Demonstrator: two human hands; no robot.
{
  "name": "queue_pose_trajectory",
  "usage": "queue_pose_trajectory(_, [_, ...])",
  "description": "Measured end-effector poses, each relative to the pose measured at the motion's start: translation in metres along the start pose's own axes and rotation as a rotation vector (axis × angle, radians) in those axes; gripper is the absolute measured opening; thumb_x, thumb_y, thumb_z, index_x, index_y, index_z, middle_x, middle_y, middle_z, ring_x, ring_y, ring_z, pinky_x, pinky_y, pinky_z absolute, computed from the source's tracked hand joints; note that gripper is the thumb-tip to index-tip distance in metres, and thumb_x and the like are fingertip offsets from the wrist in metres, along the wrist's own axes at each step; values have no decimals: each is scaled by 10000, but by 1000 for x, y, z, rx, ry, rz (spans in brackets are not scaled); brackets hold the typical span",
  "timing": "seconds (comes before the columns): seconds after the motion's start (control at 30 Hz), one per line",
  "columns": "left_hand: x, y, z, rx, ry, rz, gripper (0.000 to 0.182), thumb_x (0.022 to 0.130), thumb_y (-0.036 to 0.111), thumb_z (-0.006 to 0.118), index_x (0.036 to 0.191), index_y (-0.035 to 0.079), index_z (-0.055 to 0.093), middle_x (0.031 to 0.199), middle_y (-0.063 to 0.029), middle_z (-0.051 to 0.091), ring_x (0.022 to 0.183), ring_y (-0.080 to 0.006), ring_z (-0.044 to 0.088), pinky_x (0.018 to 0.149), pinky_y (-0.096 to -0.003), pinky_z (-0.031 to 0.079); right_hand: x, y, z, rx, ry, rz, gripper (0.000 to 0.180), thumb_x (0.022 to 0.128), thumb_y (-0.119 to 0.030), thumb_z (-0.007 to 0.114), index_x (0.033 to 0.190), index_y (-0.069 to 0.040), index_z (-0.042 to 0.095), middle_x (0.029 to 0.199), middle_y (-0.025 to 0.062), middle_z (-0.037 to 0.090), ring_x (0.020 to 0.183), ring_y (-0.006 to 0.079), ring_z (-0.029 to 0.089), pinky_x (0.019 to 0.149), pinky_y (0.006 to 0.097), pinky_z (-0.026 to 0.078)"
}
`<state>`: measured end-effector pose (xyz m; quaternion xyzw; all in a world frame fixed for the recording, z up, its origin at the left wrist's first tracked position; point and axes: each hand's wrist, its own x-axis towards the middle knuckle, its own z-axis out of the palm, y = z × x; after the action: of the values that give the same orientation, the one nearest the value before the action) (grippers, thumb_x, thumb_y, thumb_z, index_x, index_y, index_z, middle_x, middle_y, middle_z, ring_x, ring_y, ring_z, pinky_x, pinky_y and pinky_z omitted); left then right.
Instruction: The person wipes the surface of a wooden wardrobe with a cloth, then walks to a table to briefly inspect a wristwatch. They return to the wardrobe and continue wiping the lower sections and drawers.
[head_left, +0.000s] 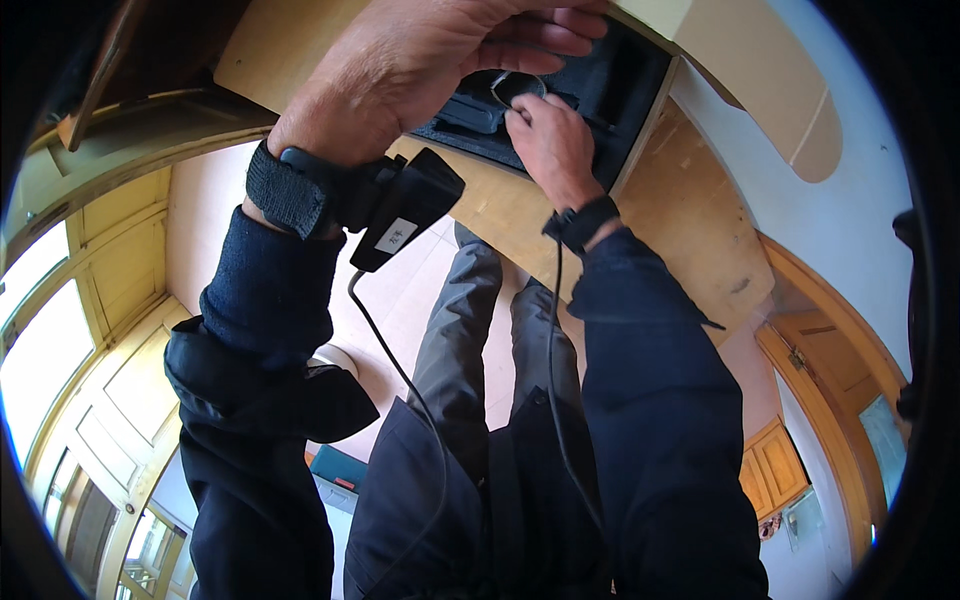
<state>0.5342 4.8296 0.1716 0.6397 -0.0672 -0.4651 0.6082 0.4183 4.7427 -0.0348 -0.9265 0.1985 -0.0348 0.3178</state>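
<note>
My right hand reaches into an open case lined with black foam, its fingers closed at a thin, light-coloured loop, perhaps a cable. Left of those fingers, a dark shaped recess or item lies in the lining. Above the case's left part hangs my left hand, fingers stretched to the right. The picture's top edge cuts off its thumb side, so a hold there cannot be made out. A black strap with a boxy black device sits on the left wrist; another black strap circles the right.
The case rests on a worn wooden tabletop. A tan cardboard flap juts out at upper right. Black cables run from both wrists down past my legs. A wooden door frame stands right, and a yellowish door left.
</note>
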Motion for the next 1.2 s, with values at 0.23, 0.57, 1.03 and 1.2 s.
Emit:
queue_pose_trajectory(0.23, [-6,1,-1,26,-54,80,505,866,429,677,1031,-48,666,939,-102,660,862,-158,619,782,-262,496,33,-10,34,-111,-78,138,340,844,-420,645,961,-106,704,1046,126,666,962,343,621,825,432,492])
queue_pose_trajectory(0.57, [8,-8,-4,-72,-76,51,437,866,358,700,1047,-38,664,928,-98,659,841,-156,640,760,-246,523,30,-7,38,-2,-93,251,337,892,-374,604,998,-67,694,1043,156,665,960,345,638,829,433,511])
queue_pose_trajectory(1.03, [3,-15,-7,-129,-167,194,361,877,314,694,1034,-10,672,921,-75,663,799,-125,650,766,-232,541,-25,11,-19,562,-43,47,226,900,-174,620,1026,9,663,880,100,711,750,108,675,631,235,530])
queue_pose_trajectory(1.2, [3,-19,-6,-110,-73,151,340,881,295,691,1051,2,664,915,-63,668,806,-123,653,754,-234,542,-58,4,-40,879,-101,159,230,911,-208,643,1040,-20,665,908,62,709,753,124,679,701,224,536])
